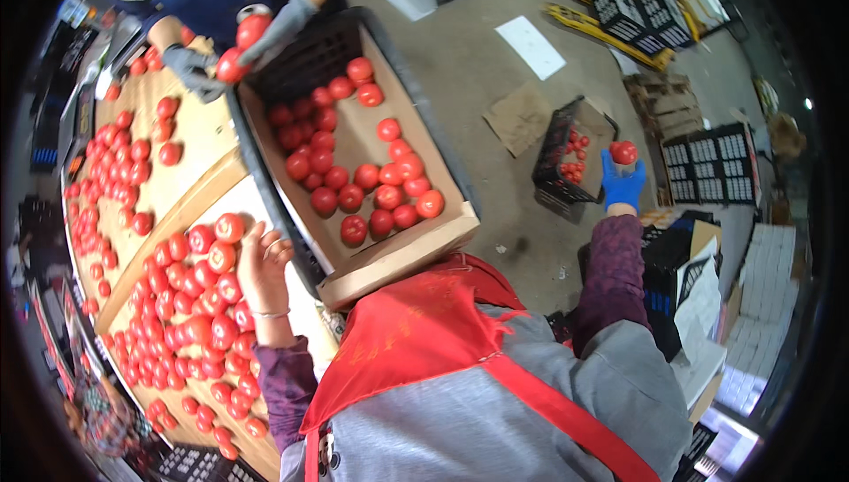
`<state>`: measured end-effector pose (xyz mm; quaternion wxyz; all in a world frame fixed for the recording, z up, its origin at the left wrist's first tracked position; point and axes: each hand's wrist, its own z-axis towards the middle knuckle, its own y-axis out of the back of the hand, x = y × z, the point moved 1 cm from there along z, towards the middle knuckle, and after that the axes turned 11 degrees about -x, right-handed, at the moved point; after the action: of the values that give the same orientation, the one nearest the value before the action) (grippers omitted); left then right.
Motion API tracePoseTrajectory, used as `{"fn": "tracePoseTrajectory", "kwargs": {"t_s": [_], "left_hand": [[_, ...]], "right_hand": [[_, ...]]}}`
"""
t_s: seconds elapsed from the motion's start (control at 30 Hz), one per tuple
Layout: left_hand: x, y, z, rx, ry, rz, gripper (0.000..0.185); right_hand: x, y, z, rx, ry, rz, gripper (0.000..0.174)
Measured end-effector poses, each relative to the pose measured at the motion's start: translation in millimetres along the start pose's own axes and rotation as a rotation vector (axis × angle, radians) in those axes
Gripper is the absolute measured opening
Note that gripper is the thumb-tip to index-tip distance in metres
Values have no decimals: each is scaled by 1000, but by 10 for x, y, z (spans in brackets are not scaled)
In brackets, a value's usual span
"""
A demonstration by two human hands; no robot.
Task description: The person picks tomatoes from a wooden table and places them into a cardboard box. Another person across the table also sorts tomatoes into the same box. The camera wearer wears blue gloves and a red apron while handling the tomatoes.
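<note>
My right hand [623, 187], in a blue glove, reaches out to the right and holds a red tomato [622, 152] at its fingertips. Below it on the floor stands a black plastic crate [554, 150] with several tomatoes inside. My bare left hand [265, 266] has a ring and a bracelet; its fingers are loosely bent and nothing shows in them. It hovers beside a big heap of tomatoes [192, 296] on the sorting table [156, 94]. Between my hands, a cardboard-lined black crate [371, 137] holds many tomatoes, with part of its bottom visible.
Across the crate a co-worker's grey-gloved hands [282, 31] hold tomatoes. A wooden divider [176, 230] splits the table. Cardboard [519, 117] and a white sheet [530, 47] lie on the floor. Yellow pallet jack forks [603, 34], a wooden pallet [663, 104] and stacked crates [713, 165] stand right.
</note>
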<state>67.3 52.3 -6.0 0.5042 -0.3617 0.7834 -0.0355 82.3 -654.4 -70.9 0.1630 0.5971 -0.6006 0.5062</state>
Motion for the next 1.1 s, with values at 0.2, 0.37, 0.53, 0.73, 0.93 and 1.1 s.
{"fn": "tracePoseTrajectory", "kwargs": {"t_s": [0.2, 0.37, 0.53, 0.73, 0.93, 1.1], "left_hand": [[258, -445, -468, -13, -55, 162, 30], [484, -596, -764, 109, -29, 293, 26], [484, -488, -959, 58, 49, 318, 26], [558, -369, -906, 17, 62, 268, 26], [602, -384, -781, 91, 280, 82, 60], [535, -591, -675, 192, 534, -424, 60]], "right_hand": [[-920, -1773, -2151, 997, -347, -531, 32], [-2388, -1957, -2782, 1545, 688, -1626, 40], [-3299, -1605, -2456, 1345, 1454, -2058, 21], [-3400, -1744, -2367, 1580, 1468, -2150, 27], [-2581, -2348, -2944, 1754, 224, -1815, 38], [-2187, -2541, -3444, 1604, -629, -1682, 46]]}}
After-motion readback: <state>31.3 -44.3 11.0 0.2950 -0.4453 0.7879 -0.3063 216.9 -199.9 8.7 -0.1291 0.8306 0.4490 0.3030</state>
